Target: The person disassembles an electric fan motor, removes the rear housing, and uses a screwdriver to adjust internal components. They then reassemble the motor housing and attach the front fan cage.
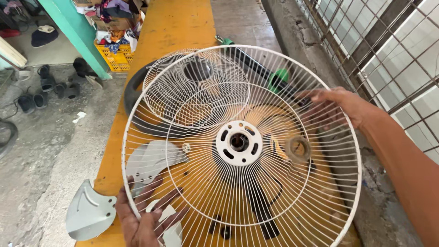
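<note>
1. Head view: I have the big white wire fan guard [240, 146] tilted up over the yellow desk [183, 23]; my left hand [144, 217] takes its rim at 7 o'clock, grip closed round the wires; my right hand [336, 107] holds the rim at 2 o'clock, fingers curled on it.
2. I judge it light, springy, easily bent; the stiff outer ring is the place to hold, not the thin spokes.
3. A second guard [196, 89] lies at 11 o'clock; grey fan blades [91, 212] at 8 o'clock.
</note>
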